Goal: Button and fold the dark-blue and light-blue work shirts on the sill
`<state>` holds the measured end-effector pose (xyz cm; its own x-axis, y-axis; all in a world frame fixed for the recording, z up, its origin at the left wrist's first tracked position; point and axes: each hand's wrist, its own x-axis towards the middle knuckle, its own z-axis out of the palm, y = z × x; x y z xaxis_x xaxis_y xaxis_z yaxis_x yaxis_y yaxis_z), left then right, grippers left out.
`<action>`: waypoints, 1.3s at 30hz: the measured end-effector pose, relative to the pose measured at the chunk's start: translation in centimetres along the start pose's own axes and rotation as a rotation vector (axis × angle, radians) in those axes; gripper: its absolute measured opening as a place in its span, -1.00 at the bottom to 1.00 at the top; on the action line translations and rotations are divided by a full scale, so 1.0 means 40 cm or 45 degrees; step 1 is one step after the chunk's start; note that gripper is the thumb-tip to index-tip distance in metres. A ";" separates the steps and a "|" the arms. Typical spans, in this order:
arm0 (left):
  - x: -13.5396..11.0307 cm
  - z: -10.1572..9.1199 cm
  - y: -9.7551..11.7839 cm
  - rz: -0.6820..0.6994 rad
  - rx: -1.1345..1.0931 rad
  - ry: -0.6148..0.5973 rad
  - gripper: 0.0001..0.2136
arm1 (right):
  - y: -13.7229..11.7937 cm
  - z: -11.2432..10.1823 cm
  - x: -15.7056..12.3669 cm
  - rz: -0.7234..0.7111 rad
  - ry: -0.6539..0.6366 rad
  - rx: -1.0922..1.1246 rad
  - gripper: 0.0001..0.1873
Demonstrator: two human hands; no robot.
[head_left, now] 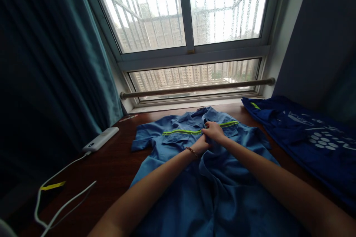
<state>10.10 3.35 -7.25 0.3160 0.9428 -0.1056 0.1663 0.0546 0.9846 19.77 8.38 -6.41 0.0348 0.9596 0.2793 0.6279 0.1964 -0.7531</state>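
Note:
A light blue short-sleeved work shirt (172,177) lies spread front side up, with its collar toward the window and a yellow-green stripe across the chest. My left hand (201,144), a beaded bracelet at its wrist, has closed fingers on the front opening just below the stripe. Right against it, slightly higher, my right hand (214,132) pinches the front edge of the shirt at the stripe. A small dark thing shows at the right fingertips; its kind cannot be made out. The fingers partly hide the cloth between them, and the lower front falls in loose folds.
The shirt lies on a dark reddish wooden surface (116,170). To the right is a folded dark blue garment (294,137) with white print. At left are a white power strip (101,140), its cable, and a teal curtain (91,63). A rail (194,89) crosses the window.

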 end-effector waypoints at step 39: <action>0.125 -0.177 -0.002 0.052 -0.003 0.228 -0.85 | 0.061 0.025 0.022 0.058 -0.216 0.796 -0.62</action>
<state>5.07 10.39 -6.86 0.1511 0.9877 -0.0395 0.1546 0.0159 0.9879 20.55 9.92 -8.62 -0.1045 0.9782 0.1792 0.0555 0.1856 -0.9811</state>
